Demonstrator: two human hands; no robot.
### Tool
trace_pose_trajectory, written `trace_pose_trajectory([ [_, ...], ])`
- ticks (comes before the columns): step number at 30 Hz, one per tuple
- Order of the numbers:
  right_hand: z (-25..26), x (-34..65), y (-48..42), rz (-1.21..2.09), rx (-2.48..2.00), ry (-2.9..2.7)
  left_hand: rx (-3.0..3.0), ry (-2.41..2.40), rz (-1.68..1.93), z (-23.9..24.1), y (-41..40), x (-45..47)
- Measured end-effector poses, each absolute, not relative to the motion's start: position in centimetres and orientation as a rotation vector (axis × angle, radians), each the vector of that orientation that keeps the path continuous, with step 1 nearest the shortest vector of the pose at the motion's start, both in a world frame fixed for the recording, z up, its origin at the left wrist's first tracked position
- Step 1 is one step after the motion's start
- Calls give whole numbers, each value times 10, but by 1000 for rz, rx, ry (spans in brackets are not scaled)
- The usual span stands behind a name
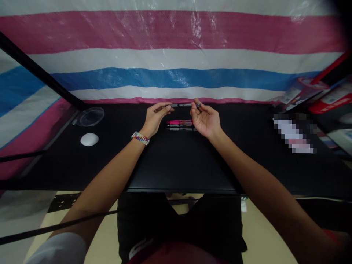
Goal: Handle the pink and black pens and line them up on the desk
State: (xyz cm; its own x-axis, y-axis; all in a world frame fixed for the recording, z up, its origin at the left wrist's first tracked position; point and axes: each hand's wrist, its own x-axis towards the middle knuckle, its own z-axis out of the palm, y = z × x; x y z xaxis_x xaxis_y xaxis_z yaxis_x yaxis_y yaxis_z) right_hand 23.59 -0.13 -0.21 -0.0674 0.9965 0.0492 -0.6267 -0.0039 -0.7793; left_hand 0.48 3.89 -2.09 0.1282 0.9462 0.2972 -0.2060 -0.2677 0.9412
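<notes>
left hand (pixel 154 119) and right hand (pixel 206 121): both clamped on grey pen (pixel 181 105), at opposite ends, just beyond pink pen (pixel 178 122). dark pen (pixel 180 129): nearside of pink pen. white rounded object (pixel 89 139): well left of same.

- The left hand (pixel 154 118) and right hand (pixel 206 120) held a pen (pixel 181 105) level between them, one at each end.
- More pens (pixel 173 122), pink and black, lay side by side on the black tabletop (pixel 181 161), just nearer the body.
- A patterned wristband (pixel 140 138) circled the left wrist.
- Leftward sat a white oval object (pixel 89 139) near a clear lid (pixel 92 116).
- A striped sheet (pixel 165 31) hung behind.
</notes>
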Motion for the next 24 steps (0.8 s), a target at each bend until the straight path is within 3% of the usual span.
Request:
trace_pose_trajectory([
  [24,-5,240,1,1296,-775,-1044,1374,832,1358,-21,39,5],
])
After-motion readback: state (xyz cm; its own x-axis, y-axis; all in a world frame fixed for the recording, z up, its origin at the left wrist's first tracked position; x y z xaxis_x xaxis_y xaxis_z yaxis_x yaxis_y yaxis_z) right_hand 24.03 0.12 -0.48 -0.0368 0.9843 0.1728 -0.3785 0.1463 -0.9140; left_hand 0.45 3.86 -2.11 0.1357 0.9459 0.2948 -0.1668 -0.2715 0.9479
